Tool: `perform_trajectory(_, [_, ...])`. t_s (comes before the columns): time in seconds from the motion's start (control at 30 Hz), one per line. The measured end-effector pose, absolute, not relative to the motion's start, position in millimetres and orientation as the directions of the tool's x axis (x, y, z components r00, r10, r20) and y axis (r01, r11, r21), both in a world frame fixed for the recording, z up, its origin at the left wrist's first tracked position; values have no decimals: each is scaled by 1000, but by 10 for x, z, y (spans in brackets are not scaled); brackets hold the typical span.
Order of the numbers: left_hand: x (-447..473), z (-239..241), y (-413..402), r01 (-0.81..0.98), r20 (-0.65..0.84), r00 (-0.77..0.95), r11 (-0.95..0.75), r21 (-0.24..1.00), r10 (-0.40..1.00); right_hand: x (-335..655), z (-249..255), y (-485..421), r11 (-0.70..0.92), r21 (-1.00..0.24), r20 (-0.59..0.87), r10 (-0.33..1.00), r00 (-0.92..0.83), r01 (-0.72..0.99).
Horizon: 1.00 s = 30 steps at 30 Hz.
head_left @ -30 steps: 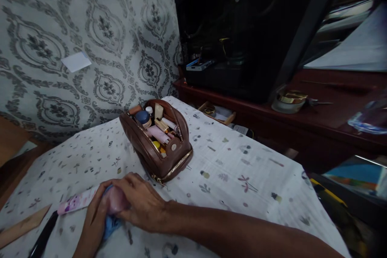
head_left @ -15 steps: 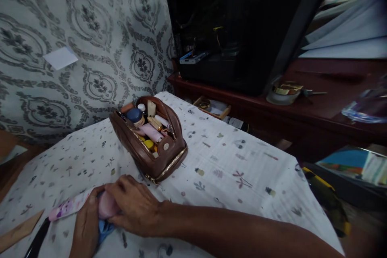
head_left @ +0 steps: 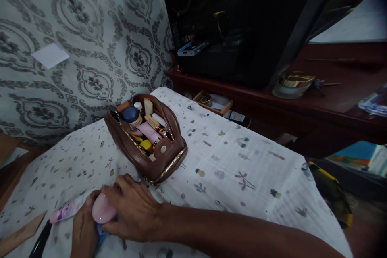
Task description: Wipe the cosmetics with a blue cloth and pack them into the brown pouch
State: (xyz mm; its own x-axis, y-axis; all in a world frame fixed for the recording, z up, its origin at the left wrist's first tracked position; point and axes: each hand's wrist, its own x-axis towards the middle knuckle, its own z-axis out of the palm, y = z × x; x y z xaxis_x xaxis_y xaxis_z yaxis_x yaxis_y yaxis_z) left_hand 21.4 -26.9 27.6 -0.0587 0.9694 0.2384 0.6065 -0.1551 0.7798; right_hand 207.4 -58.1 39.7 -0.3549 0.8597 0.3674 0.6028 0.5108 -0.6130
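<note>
My right hand [head_left: 133, 209] reaches in from the right, its fingers closed round a glossy pink rounded item [head_left: 103, 209] whose exact kind I cannot make out. Close against it on the left is my left hand [head_left: 83, 225], fingers bent and touching the pink item. A crumpled blue cloth [head_left: 101, 237] shows below the pink item, against the left palm; most of it is hidden. Beyond my hands stands an unzipped brown cosmetic bag [head_left: 136, 157], packed with a blue-lidded jar [head_left: 132, 115], a pink tube [head_left: 149, 132] and several other cosmetics.
Beside my left hand lie a pink-and-purple patterned tube [head_left: 65, 211], a black handle [head_left: 41, 240] and a flat tan strip [head_left: 22, 231]. A patterned white cloth [head_left: 217, 197] covers the table. Behind are a dark screen [head_left: 248, 20] and a gold-lidded jar [head_left: 293, 84] on a shelf.
The pink item has turned, so its shiny rounded top now faces me more. Both hands stay close together around it. The view has shifted slightly.
</note>
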Motion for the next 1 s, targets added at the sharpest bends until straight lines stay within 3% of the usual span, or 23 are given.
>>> perform_trajectory(0.17, [304, 319, -281, 559, 201, -2, -166, 812, 980, 2065, 359, -531, 521, -622, 374, 854, -362, 585])
perform_trajectory(0.53, [260, 220, -251, 513, 275, 171, -324, 795, 946, 2027, 286, -497, 504, -641, 398, 863, -311, 579])
perform_trajectory(1.0, [276, 255, -264, 490, 247, 200, -315, 813, 948, 2013, 158, -464, 552, -615, 478, 829, -291, 563])
